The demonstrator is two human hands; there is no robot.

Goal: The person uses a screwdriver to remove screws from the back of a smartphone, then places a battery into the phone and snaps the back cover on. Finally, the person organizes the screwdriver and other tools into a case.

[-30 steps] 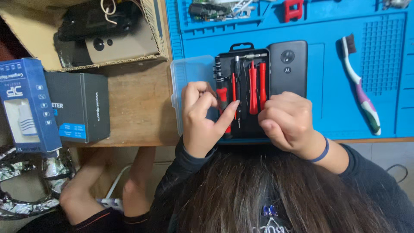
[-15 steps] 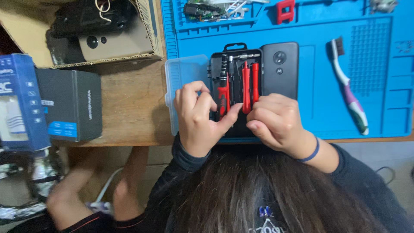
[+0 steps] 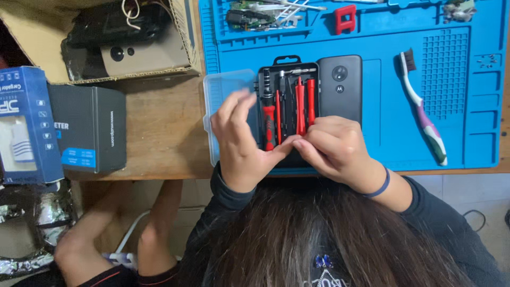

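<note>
Logging at frame centre: my left hand (image 3: 239, 143) and right hand (image 3: 332, 146), fingers curled on the black tool case (image 3: 287, 106) beside the dark phone (image 3: 340, 87); whether they grasp anything, I cannot tell.

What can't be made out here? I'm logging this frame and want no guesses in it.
- Head view: the lower part of the black tool case is hidden by the left hand and right hand.
- Whether the fingers pinch anything: too small to tell.
- Cardboard box: cut off by the top edge.
- Parts in the blue mat trays: too small.
</note>
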